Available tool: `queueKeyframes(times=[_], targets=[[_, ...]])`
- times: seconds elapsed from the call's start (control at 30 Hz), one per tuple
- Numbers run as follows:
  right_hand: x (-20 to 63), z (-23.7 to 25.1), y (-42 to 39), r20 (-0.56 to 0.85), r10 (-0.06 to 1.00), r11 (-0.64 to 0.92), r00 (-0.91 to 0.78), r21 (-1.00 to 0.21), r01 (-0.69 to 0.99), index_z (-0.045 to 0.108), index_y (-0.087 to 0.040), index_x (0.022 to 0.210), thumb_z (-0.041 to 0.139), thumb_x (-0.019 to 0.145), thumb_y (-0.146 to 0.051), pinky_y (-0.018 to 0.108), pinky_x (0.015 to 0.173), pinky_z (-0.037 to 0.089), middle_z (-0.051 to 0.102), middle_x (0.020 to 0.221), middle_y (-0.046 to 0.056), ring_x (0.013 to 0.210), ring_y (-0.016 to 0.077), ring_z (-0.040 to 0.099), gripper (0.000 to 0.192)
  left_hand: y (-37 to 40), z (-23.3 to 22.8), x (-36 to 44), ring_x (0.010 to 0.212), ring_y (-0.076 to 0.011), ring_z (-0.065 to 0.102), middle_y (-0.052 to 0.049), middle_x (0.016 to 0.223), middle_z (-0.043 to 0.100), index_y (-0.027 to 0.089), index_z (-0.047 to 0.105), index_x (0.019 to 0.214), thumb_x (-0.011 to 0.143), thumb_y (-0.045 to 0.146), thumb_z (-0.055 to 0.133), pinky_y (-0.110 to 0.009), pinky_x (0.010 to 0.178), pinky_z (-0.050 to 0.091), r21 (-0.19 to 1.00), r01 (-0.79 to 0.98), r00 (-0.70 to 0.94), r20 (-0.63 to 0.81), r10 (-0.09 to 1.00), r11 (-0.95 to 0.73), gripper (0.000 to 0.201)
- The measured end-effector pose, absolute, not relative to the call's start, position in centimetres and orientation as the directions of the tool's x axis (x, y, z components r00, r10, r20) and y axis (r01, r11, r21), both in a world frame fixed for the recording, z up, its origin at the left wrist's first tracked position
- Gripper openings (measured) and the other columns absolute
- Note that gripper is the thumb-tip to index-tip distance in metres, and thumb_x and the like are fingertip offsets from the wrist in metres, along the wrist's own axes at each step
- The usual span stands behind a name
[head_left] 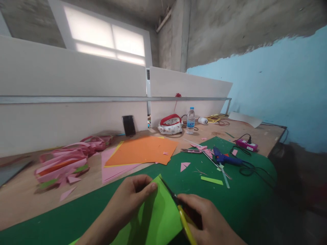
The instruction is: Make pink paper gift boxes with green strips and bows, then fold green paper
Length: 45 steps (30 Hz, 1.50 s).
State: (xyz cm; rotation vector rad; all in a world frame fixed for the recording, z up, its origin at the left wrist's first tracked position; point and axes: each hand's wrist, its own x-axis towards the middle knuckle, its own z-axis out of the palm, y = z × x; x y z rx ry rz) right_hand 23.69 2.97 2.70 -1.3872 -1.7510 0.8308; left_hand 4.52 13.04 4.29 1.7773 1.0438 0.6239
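A bright green sheet of paper (159, 217) is at the bottom centre, above the dark green mat (84, 207). My left hand (134, 195) pinches its upper left edge between thumb and fingers. In my right hand (204, 214) is a pair of scissors (184, 223) with yellow handles. The dark blades lie along the sheet's right edge and point up and left toward its top corner. My right fingers are wrapped round the handles and partly hidden. The lower part of the sheet runs out of view.
Orange sheets (143, 149) lie over pink paper (109, 172). Pink strips (63, 160) are heaped at left. A blue glue gun (224, 158), pliers (191, 151) and paper scraps (211, 180) lie at right. Behind stand a phone (128, 126), pouch (170, 125), water bottle (190, 121) and purple power strip (246, 144).
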Motion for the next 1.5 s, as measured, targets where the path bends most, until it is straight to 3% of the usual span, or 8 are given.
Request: queueKeyframes(times=[1.03,1.17,1.23,1.3,1.4,1.5], targets=[[23.7,2.1,3.2,0.193,0.967,0.253,-0.165,-0.805,0.536,0.067,-0.016,0.096,0.054,0.077,-0.017,0.023,0.066,0.044,0.065,0.084,0.004,0.075,0.0159,0.057,0.024,13.2,3.5,4.5,0.054,-0.0099,0.037,0.006,0.056,0.041,0.018,0.05,0.062,0.075,0.052,0.052,-0.022,0.05,0.028,0.904,0.38,0.539,-0.044,0.841,-0.197,0.037],[24.3,2.5,3.4,0.209,0.967,0.253,-0.144,-0.79,0.559,0.065,-0.018,0.106,0.052,0.079,-0.018,0.023,0.07,0.045,0.067,0.093,0.005,0.08,0.017,0.06,0.03,13.1,3.7,4.7,0.053,-0.0103,0.038,0.006,0.055,0.041,0.019,0.049,0.061,0.074,0.051,0.052,-0.023,0.05,0.028,0.899,0.392,0.536,-0.048,0.843,-0.198,0.035],[25.2,2.7,4.1,0.231,0.971,0.221,-0.07,-0.738,0.638,0.061,-0.018,0.115,0.052,0.08,-0.018,0.025,0.078,0.045,0.066,0.104,0.007,0.09,0.0188,0.06,0.036,13.1,3.7,4.8,0.052,-0.0101,0.037,0.006,0.054,0.04,0.019,0.049,0.06,0.074,0.05,0.052,-0.023,0.05,0.028,0.896,0.4,0.53,-0.052,0.847,-0.195,0.034],[26.5,2.6,5.4,0.248,0.969,0.151,0.007,-0.611,0.777,0.057,-0.016,0.121,0.053,0.08,-0.017,0.03,0.084,0.043,0.064,0.111,0.009,0.097,0.0218,0.059,0.042,13.2,3.8,4.9,0.051,-0.0101,0.037,0.006,0.053,0.041,0.019,0.049,0.06,0.073,0.05,0.052,-0.023,0.049,0.029,0.891,0.413,0.521,-0.061,0.851,-0.189,0.034],[28.6,2.1,7.5,0.238,0.97,0.055,0.053,-0.425,0.903,0.052,-0.013,0.126,0.057,0.076,-0.015,0.035,0.084,0.043,0.064,0.108,0.013,0.098,0.027,0.058,0.05,13.2,3.8,4.8,0.051,-0.0104,0.039,0.006,0.052,0.042,0.019,0.049,0.058,0.071,0.051,0.052,-0.023,0.049,0.03,0.88,0.44,0.497,-0.074,0.865,-0.177,0.034],[29.6,1.5,8.5,0.24,0.967,0.012,0.087,-0.386,0.923,0.057,-0.01,0.119,0.054,0.077,-0.013,0.041,0.08,0.043,0.065,0.101,0.017,0.092,0.0308,0.059,0.043,13.2,3.7,4.8,0.047,-0.01,0.039,0.006,0.051,0.041,0.019,0.049,0.058,0.07,0.051,0.052,-0.022,0.045,0.029,0.867,0.477,0.455,-0.1,0.885,-0.147,0.034]])
